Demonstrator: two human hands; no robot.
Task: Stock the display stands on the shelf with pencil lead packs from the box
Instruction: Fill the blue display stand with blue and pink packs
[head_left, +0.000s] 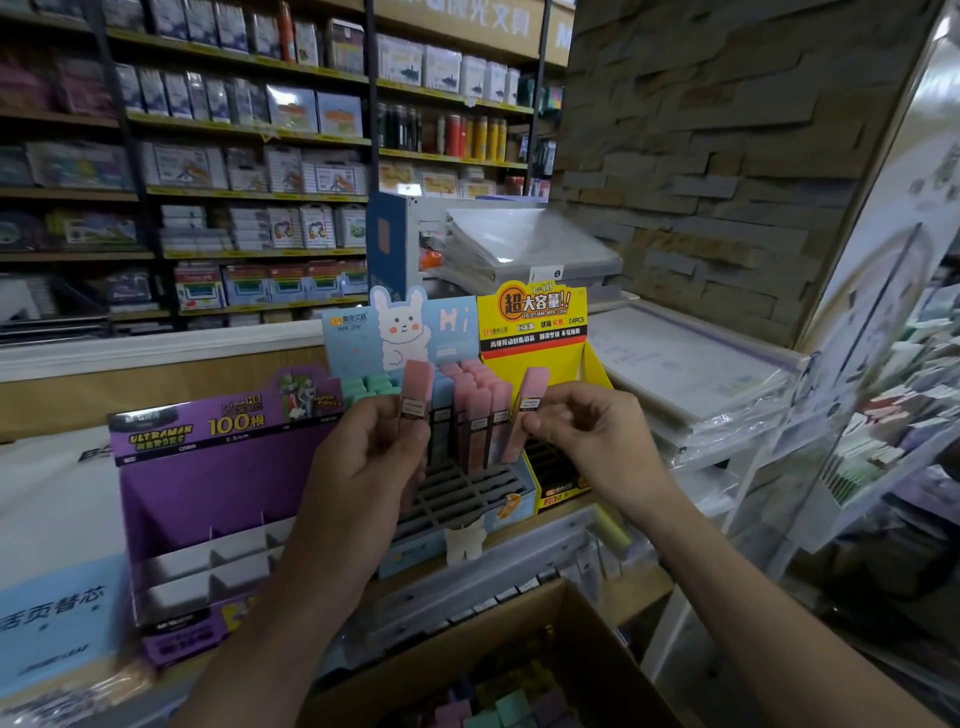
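Over the wooden shelf (566, 514), mid-restock, with slotting seemingly next.
Leftmost stands a purple cardboard display stand (208, 493), its visible compartments bare; the left hand (363, 473) curls its fingers round a slim pink plastic lead pack (417, 389); behind sits the blue rabbit-printed stand (405, 322), front grid cells free; the right hand (592, 436) pinches a second pink pack (532, 389) before the yellow stand (535, 322). Next, probably, each goes upright into a free cell. Labels blur; the brown cardboard box (597, 639) is cut off below.
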